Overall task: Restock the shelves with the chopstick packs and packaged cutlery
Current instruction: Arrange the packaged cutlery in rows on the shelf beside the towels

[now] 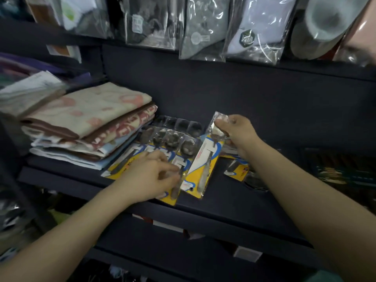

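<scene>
Right hand [237,135] pinches a spoon pack [205,157] (tilted up); left hand [150,176], fingers curled, seemingly grips the spoon packs [162,151].

No readable text anywhere: the green badge [247,40] on a white sock pack up top carries script too blurred to make out, and print on the yellow spoon cards [205,159] stays illegible.

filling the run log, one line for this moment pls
left hand: on spoon packs | right hand: holds spoon pack | shelf
</scene>
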Motion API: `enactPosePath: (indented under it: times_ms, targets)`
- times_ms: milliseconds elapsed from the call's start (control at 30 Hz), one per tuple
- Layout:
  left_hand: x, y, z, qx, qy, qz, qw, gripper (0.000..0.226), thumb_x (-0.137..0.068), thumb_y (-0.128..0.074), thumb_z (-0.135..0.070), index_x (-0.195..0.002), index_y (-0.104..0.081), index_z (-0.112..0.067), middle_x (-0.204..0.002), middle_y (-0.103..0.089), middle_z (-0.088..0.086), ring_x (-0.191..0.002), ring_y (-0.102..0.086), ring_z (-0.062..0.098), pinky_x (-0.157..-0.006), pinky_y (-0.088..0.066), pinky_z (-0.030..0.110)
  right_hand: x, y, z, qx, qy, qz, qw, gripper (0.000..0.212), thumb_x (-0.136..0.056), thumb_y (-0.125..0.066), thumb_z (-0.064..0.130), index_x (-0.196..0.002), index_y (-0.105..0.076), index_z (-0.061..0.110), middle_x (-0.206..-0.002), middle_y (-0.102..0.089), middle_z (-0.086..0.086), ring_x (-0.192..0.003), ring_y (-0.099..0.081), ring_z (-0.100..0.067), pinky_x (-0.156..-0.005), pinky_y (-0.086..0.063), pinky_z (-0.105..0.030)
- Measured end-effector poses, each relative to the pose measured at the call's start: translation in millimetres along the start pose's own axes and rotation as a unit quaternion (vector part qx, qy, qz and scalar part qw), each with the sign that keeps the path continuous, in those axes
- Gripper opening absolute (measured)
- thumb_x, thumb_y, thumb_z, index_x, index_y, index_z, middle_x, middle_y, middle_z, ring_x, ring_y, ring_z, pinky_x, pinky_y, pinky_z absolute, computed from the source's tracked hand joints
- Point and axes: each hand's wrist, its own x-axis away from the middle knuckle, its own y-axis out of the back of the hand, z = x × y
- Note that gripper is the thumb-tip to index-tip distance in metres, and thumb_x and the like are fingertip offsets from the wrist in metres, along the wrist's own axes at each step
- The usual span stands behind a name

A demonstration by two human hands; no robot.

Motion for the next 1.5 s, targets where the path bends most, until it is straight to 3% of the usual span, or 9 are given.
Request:
enactPosePath:
  times_ms: [100,300,467,667,967,1100,1200,1333,1500]
  targets:
    - [0.9,9.5,13.5,0.005,-0.088,0.036,0.995,0.065,-0.071,-0.027,-0.074,-0.114,-0.061,-0.04,-0.144,-0.032,-0.014,-0.128,-0.028,0.009,-0.104,-0.021,0.021,-1.2,-11.3,-7.3,-0.008,-0.058,0.051,0.997,0.012,-0.094,-0.053,0.018,-0.086,-0.055,0.009,-0.079,-0.055,-0.013,-0.054,-0.057,-0.012,-0.046,-0.045,-0.02]
    - [-3.0,14.9,29.7,-0.058,-0.124,0.199,0.97,0.084,-0.064,-0.007,-0.083,-0.139,-0.018,-0.047,-0.148,0.001,-0.026,-0.137,0.003,-0.004,-0.111,-0.004,0.017,-3.6,-27.0,-8.0,0.066,-0.13,0.077,0.986,0.007,-0.094,-0.047,0.006,-0.094,-0.051,0.012,-0.087,-0.052,-0.009,-0.083,-0.051,-0.02,-0.055,-0.044,-0.023]
    - [-7.5,7.8,28.0,-0.114,-0.13,0.177,0.969,0.094,-0.06,0.013,-0.08,-0.142,-0.013,-0.042,-0.146,0.006,-0.026,-0.137,-0.002,0.004,-0.11,-0.002,0.02,-0.4,-38.9,-14.6,0.104,-0.108,0.09,0.985,0.015,-0.093,-0.05,0.004,-0.081,-0.048,0.013,-0.072,-0.047,-0.004,-0.061,-0.045,-0.012,-0.045,-0.041,-0.018]
    - [-9.9,1.3,30.5,-0.107,-0.127,0.134,0.977,0.106,-0.058,0.025,-0.078,-0.143,-0.02,-0.033,-0.15,-0.004,-0.022,-0.138,-0.013,0.012,-0.115,-0.016,0.032,-5.3,-47.2,-20.0,0.213,-0.058,0.045,0.974,0.017,-0.091,-0.052,0.002,-0.107,-0.052,0.008,-0.083,-0.054,-0.013,-0.057,-0.047,-0.018,-0.051,-0.043,-0.027]
    - [-10.2,6.3,22.3,-0.12,-0.13,0.135,0.975,0.103,-0.057,0.014,-0.085,-0.143,-0.015,-0.038,-0.152,-0.018,-0.015,-0.135,-0.015,0.01,-0.114,-0.018,0.034,6.5,-49.6,-26.9,0.476,0.132,0.008,0.869,0.029,-0.087,-0.055,0.006,-0.116,-0.053,0.001,-0.118,-0.054,-0.02,-0.11,-0.053,-0.035,-0.087,-0.047,-0.039]
    - [-10.4,4.7,18.7,-0.129,-0.135,0.123,0.975,0.091,-0.062,0.006,-0.08,-0.143,-0.01,-0.041,-0.148,-0.021,-0.013,-0.133,-0.014,0.01,-0.108,-0.017,0.032,6.1,-34.6,-25.8,0.394,0.082,-0.022,0.915,0.032,-0.09,-0.043,0.001,-0.119,-0.055,0.003,-0.111,-0.065,-0.018,-0.098,-0.06,-0.031,-0.072,-0.042,-0.027]
    - [-13.3,7.3,17.5,-0.094,-0.131,0.111,0.981,0.102,-0.058,0.013,-0.083,-0.143,-0.017,-0.036,-0.147,-0.025,-0.012,-0.131,-0.016,0.009,-0.109,-0.019,0.031,4.3,-21.3,-19.5,0.208,0.032,-0.037,0.977,0.017,-0.088,-0.052,0.004,-0.085,-0.067,0.012,-0.087,-0.066,-0.004,-0.082,-0.059,-0.019,-0.074,-0.051,-0.032]
    - [-20.7,13.6,-2.4,0.057,-0.102,0.041,0.992,0.08,-0.077,-0.021,-0.073,-0.139,-0.034,-0.024,-0.142,-0.038,-0.007,-0.131,-0.028,0.008,-0.105,-0.022,0.019,4.7,-5.5,-1.9,0.017,-0.009,-0.074,0.997,0.019,-0.093,-0.051,0.009,-0.075,-0.052,0.016,-0.072,-0.053,-0.001,-0.058,-0.052,-0.013,-0.052,-0.05,-0.025]
    - [-40.2,10.0,-35.1,0.274,-0.004,0.015,0.962,0.066,-0.082,-0.059,-0.04,-0.139,-0.03,-0.021,-0.106,-0.062,-0.01,-0.081,-0.059,0.007,-0.078,-0.043,0.025,4.1,3.5,10.5,0.009,0.06,-0.109,0.992,0.023,-0.093,-0.047,0.005,-0.074,-0.047,0.018,-0.062,-0.051,0.0,-0.037,-0.048,-0.005,-0.045,-0.046,-0.024]
